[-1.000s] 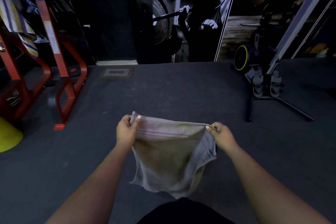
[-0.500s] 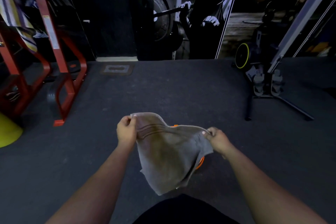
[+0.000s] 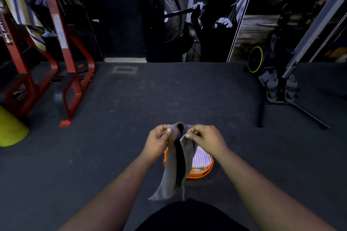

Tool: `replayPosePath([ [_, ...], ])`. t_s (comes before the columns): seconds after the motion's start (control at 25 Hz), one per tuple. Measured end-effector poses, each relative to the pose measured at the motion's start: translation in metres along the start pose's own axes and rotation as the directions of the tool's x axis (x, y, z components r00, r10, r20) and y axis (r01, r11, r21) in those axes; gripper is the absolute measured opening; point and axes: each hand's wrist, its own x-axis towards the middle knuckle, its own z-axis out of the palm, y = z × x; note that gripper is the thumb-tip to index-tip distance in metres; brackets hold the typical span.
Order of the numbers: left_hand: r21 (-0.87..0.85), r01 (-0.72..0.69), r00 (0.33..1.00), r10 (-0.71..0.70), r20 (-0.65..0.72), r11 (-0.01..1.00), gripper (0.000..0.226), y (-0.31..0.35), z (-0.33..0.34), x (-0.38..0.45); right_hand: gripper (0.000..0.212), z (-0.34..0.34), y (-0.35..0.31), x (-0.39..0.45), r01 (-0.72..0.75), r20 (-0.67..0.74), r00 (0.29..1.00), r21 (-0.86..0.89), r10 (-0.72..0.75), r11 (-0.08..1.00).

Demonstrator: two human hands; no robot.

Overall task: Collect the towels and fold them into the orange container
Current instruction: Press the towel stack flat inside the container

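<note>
A grey towel (image 3: 173,172) hangs folded in half lengthwise in front of me. My left hand (image 3: 157,139) pinches its top corner on the left and my right hand (image 3: 205,139) pinches the matching corner beside it, the two hands almost touching. Directly beneath the towel on the dark floor stands the orange container (image 3: 203,171), partly hidden by the hanging cloth. A pale striped towel (image 3: 201,159) lies inside the container.
A red steel rack (image 3: 69,73) stands at the left with a striped towel (image 3: 22,11) draped over it. A yellow object (image 3: 9,127) sits at the far left edge. At the right is a black machine base with a floor bar (image 3: 281,95).
My hands have come together, bringing the two top corners of the grey towel side by side. The spread towel now hangs as a narrow folded strip, and the orange container shows below it.
</note>
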Motion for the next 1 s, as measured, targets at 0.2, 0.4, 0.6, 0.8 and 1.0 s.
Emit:
replayPosePath([
  [0.2, 0.024, -0.019, 0.994, 0.017, 0.111, 1.000, 0.021, -0.003, 0.010, -0.007, 0.012, 0.010, -0.014, 0.007, 0.075, -0.073, 0.994, -0.127, -0.085, 0.989],
  [0.4, -0.006, -0.017, 0.994, 0.017, 0.109, 1.000, 0.022, 0.000, 0.009, -0.009, 0.014, 0.020, -0.011, 0.014, -0.039, -0.110, 0.993, 0.078, 0.047, 0.996],
  [0.6, -0.055, 0.007, 0.989, 0.001, 0.145, 0.998, 0.023, 0.000, 0.010, -0.011, 0.023, 0.025, -0.013, 0.014, -0.088, -0.134, 0.985, 0.183, 0.114, 0.979],
  [0.8, 0.008, -0.005, 0.996, 0.004, 0.085, 1.000, 0.020, -0.004, 0.006, -0.004, 0.017, 0.024, -0.012, 0.015, -0.120, -0.135, 0.982, 0.093, 0.132, 0.988],
  [1.0, 0.239, -0.097, 0.995, 0.101, -0.007, 0.966, 0.015, 0.007, -0.006, 0.003, 0.034, 0.006, -0.003, -0.002, 0.122, 0.232, 0.973, -0.476, -0.010, 0.871],
])
